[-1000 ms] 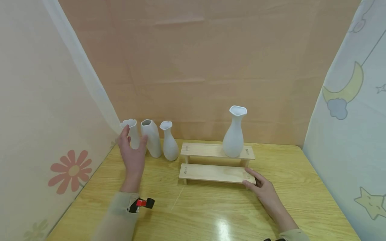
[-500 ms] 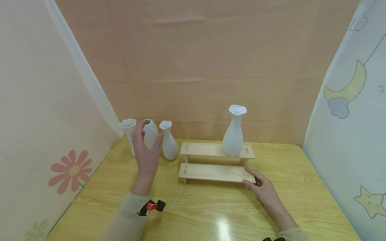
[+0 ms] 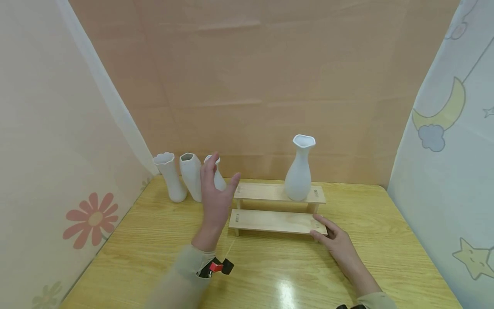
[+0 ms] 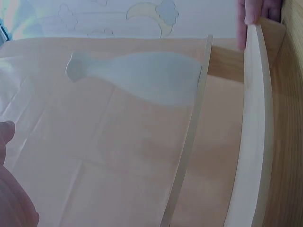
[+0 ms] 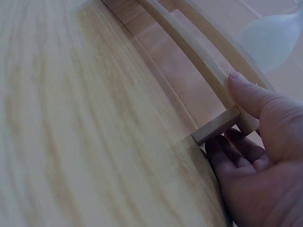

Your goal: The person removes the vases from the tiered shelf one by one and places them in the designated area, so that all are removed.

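My left hand (image 3: 215, 201) is raised with thumb and fingers apart, holding nothing. In the head view it partly covers a small slender-necked white vase (image 3: 219, 182). Left of that stand a faceted white vase (image 3: 190, 171) and a white vase with a scalloped rim (image 3: 172, 182). My right hand (image 3: 341, 249) grips the right end of the lower board of a two-step wooden display stand (image 3: 274, 221). In the right wrist view its thumb lies along the board and its fingers (image 5: 232, 153) curl by the end leg. A taller white vase (image 3: 298, 180) stands upright on the upper step.
The wood-grain table (image 3: 262, 266) carries everything. A plain peach cloth (image 3: 247, 86) hangs behind it. Printed cloths flank both sides, with a flower (image 3: 94, 219) on the left and a moon (image 3: 444, 111) on the right.
My left hand has moved right, from in front of the scalloped and faceted vases to in front of the small slender-necked one. My right hand keeps its grip on the stand, and the vases stay put.
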A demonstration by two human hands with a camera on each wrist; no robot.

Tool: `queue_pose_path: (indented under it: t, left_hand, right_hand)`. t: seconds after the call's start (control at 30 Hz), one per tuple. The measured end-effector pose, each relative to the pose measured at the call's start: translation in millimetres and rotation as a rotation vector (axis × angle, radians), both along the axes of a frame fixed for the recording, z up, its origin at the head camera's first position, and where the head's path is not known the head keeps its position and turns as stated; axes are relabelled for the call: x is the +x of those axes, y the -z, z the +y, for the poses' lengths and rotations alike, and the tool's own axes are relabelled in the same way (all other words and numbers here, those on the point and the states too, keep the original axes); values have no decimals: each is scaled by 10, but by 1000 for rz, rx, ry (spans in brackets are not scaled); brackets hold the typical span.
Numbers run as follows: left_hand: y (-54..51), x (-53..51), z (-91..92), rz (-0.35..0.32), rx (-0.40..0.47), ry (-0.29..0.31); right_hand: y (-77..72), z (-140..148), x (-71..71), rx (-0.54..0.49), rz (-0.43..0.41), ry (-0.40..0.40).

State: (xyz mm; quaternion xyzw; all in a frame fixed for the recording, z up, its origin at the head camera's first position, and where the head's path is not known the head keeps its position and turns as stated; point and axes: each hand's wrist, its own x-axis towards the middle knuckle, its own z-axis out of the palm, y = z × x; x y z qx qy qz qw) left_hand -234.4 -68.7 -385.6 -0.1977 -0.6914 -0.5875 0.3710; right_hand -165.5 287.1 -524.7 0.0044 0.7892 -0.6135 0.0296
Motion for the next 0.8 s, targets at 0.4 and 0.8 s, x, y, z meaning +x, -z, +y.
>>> queue_pose_path:
  t: [0.4, 0.8]
  left_hand:
    - [-63, 100, 471, -85, -41, 136]
    - [-97, 137, 828, -200, -111, 231]
  right_hand:
    - [7, 4, 3, 15, -9, -1]
    - [6, 4, -7, 17, -26, 13]
